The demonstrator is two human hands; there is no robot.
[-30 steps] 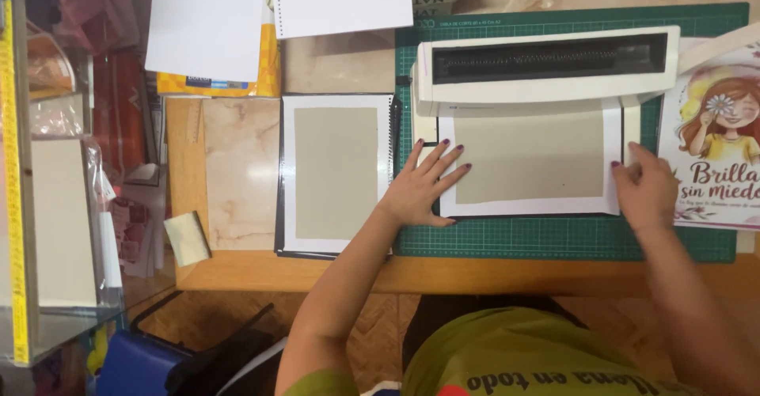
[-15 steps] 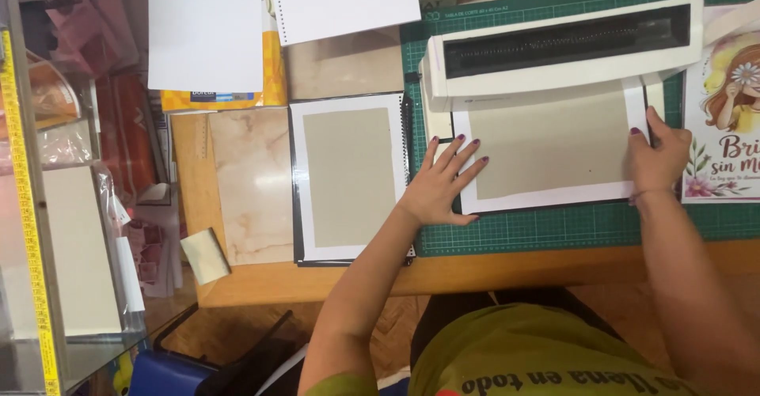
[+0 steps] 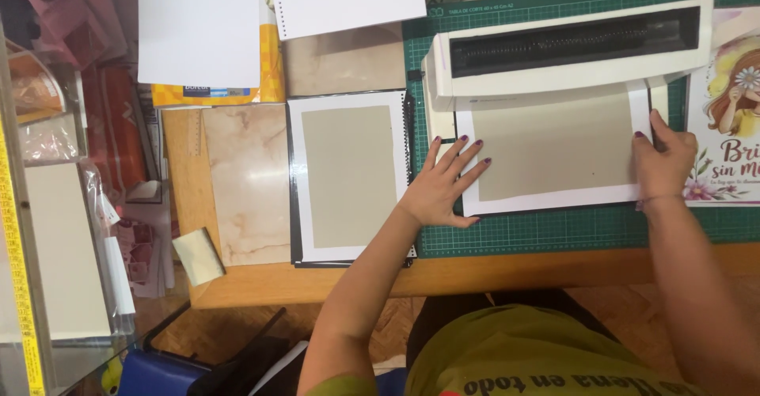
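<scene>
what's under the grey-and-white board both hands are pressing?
The green cutting mat shows below the board. Its far edge sits in the white punching machine. Anything beneath it is covered.

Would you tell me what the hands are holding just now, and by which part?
Both hold the grey board with white border: left hand pressed flat on its left edge, right hand gripping its right edge.

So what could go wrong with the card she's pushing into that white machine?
The card could slip in crooked: each hand presses only a side, the left hand at one edge and the right hand at the other, so uneven pushing may skew it. The right hand's fingertips sit close to the machine, so they might get pinched. The left arm could also nudge the second card beside it.
</scene>
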